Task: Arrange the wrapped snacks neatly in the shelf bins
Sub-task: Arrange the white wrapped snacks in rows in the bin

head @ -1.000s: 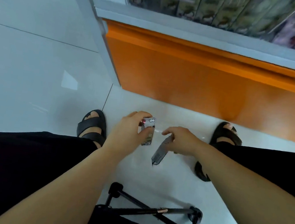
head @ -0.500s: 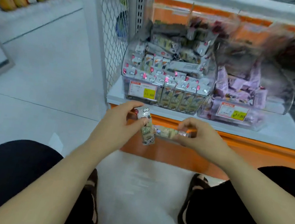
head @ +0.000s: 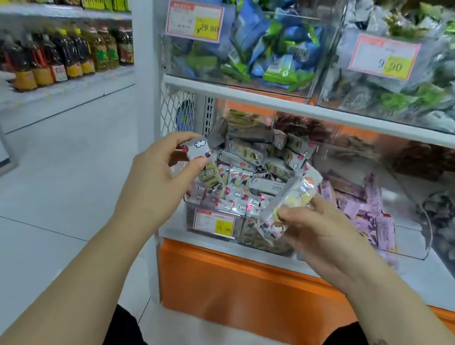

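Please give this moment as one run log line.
left hand: holds first snack pack | right hand: holds second snack pack | location: in front of clear bin | placed: not yet

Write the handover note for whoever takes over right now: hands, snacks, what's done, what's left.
Left hand grips one silver snack by the clear bin, on its left side.
Right hand pinches a second snack at the bin's front right corner.
Done: rows of packets stand upright at the bin's front.
Left: set both held snacks in, then tidy the loose heap behind.
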### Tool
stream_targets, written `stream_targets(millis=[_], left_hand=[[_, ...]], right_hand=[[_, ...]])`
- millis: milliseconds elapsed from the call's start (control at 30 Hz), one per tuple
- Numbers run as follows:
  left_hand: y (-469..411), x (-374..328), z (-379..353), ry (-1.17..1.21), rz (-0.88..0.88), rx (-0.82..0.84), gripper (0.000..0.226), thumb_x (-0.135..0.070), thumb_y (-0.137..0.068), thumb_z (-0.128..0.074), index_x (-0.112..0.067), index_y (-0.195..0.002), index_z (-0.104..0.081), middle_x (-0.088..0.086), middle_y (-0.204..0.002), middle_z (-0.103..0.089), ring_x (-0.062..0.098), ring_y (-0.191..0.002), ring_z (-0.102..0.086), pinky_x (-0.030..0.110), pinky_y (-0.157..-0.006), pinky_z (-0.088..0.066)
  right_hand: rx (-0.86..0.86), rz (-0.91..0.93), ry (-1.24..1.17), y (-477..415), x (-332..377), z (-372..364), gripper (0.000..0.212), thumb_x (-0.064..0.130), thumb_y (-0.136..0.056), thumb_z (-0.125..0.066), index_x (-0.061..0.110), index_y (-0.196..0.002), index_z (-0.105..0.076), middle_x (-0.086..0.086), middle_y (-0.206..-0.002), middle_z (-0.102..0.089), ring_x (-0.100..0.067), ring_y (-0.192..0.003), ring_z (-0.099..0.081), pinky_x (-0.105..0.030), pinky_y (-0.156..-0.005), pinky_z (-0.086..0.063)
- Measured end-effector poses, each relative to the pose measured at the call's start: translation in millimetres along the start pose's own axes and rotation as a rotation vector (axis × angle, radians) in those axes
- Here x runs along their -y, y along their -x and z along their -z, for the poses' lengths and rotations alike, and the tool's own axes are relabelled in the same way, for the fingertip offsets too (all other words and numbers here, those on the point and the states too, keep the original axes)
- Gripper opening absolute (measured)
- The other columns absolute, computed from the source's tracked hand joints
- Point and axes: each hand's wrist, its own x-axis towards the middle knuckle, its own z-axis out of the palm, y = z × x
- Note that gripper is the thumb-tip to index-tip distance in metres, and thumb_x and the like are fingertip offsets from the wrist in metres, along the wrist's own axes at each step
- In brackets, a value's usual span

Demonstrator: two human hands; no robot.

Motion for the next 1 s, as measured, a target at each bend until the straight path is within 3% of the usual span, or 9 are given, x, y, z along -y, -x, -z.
stream_targets(millis=[67,133,233,367,433,567,800,933,1000], left_hand=[[-15,9,-5,-0.020,0.002,-0.016,0.028,-0.032,-0.086,-0.064,-0.035,-0.113,-0.058,-0.018,-0.098,-0.060,0.001,-0.096,-0.057,0.011,-0.081,-0.041],[-26,17,-12,-0.028,0.006,-0.008,0.028,-0.032,-0.087,-0.063,-0.035,-0.114,-0.058,-0.019,-0.101,-0.059,0.002,-0.100,-0.056,0.014,-0.083,-0.040],[-39,27,-25,-0.032,-0.002,0.006,0.028,-0.029,-0.087,-0.062,-0.037,-0.113,-0.057,-0.027,-0.102,-0.055,0.001,-0.104,-0.054,0.012,-0.086,-0.038],[-52,42,-32,-0.027,-0.011,-0.040,0.027,-0.033,-0.087,-0.062,-0.041,-0.111,-0.056,-0.036,-0.098,-0.049,-0.014,-0.095,-0.051,0.003,-0.081,-0.037],[-57,48,-30,-0.004,-0.010,-0.084,0.027,-0.031,-0.086,-0.063,-0.042,-0.109,-0.056,-0.036,-0.097,-0.050,-0.020,-0.095,-0.048,-0.002,-0.080,-0.036],[-59,57,-26,0.025,-0.025,-0.136,0.030,-0.029,-0.085,-0.064,-0.047,-0.106,-0.053,-0.036,-0.098,-0.051,-0.022,-0.097,-0.047,-0.006,-0.080,-0.033],[-55,62,-28,0.020,-0.046,-0.069,0.028,-0.039,-0.080,-0.060,-0.054,-0.100,-0.048,-0.040,-0.097,-0.052,-0.024,-0.098,-0.047,-0.005,-0.080,-0.034],[-54,65,-29,0.025,-0.021,-0.051,0.027,-0.038,-0.080,-0.061,-0.055,-0.097,-0.048,-0.040,-0.097,-0.052,-0.025,-0.098,-0.046,-0.006,-0.079,-0.034],[-54,67,-29,0.013,-0.015,-0.036,0.029,-0.034,-0.082,-0.063,-0.054,-0.097,-0.049,-0.040,-0.096,-0.053,-0.025,-0.097,-0.046,-0.006,-0.078,-0.034]], right_hand=[[-0.070,0.126,0.234,-16,-1,2,0.022,0.000,-0.085,-0.061,0.015,-0.093,-0.047,0.014,-0.056,-0.061,-0.003,-0.059,-0.062,-0.026,-0.067,-0.049],[-0.101,0.218,0.392,-33,-1,-1,0.022,0.014,-0.085,-0.065,0.008,-0.100,-0.050,0.010,-0.067,-0.061,-0.004,-0.069,-0.062,-0.029,-0.077,-0.051],[-0.175,0.330,0.579,-58,1,-15,0.024,0.027,-0.087,-0.062,0.008,-0.097,-0.053,0.007,-0.064,-0.055,-0.005,-0.060,-0.056,-0.009,-0.058,-0.043],[-0.161,0.397,0.729,-98,-1,-31,0.044,0.033,-0.088,-0.060,0.009,-0.121,-0.044,0.008,-0.061,-0.044,-0.003,-0.049,-0.039,-0.016,-0.055,-0.037],[-0.129,0.419,0.763,-113,-2,-37,0.029,0.026,-0.089,-0.061,0.014,-0.107,-0.041,0.002,-0.060,-0.033,-0.004,-0.048,-0.032,-0.013,-0.051,-0.033],[-0.061,0.382,0.841,-135,-10,-39,0.025,0.023,-0.088,-0.062,0.022,-0.101,-0.040,-0.003,-0.068,-0.029,-0.006,-0.053,-0.029,-0.012,-0.049,-0.032],[0.118,0.236,1.254,-155,-16,-31,0.032,0.035,-0.086,-0.064,0.022,-0.110,-0.046,0.000,-0.076,-0.056,-0.003,-0.055,-0.047,-0.012,-0.049,-0.038],[0.249,0.173,1.423,-160,-3,-22,0.025,0.038,-0.087,-0.063,0.032,-0.083,-0.038,0.006,-0.068,-0.046,-0.004,-0.054,-0.041,-0.016,-0.047,-0.033],[0.293,0.162,1.506,-161,0,-20,0.027,0.037,-0.086,-0.064,0.030,-0.082,-0.038,0.006,-0.071,-0.048,-0.004,-0.056,-0.042,-0.017,-0.048,-0.031]])
